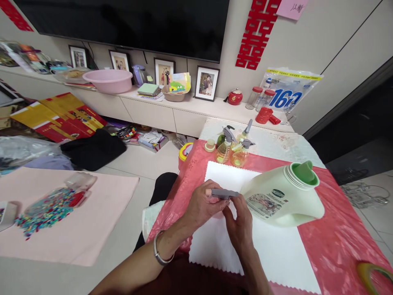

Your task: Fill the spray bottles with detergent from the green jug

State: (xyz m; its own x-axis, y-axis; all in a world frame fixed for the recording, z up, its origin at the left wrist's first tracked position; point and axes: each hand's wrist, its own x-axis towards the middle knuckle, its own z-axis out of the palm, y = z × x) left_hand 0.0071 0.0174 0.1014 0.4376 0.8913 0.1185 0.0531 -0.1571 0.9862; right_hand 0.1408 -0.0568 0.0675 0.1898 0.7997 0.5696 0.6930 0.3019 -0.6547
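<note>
Over the white scalloped mat point(270, 256), my left hand point(199, 209) is closed around a grey trigger spray head point(225, 193). The fingers of my right hand point(241, 225) grip its other end from the right. Whatever is below the spray head is mostly hidden by my hands. Just right of them a large pale green jug point(285, 194) with a green pouring spout stands tilted in view. Beyond the mat are several small spray bottles point(223, 151) with yellowish liquid, and a round pale cap point(210, 145) lies to their left.
Red plastic sheeting point(344, 221) covers the table; a tape roll point(374, 274) lies at its near right. To the left, colourful small pieces point(46, 213) are spilled on a pink cloth point(101, 221). Behind, a cabinet point(150, 112) bears a pink basin point(107, 80), photo frames and red-lidded jars point(254, 98).
</note>
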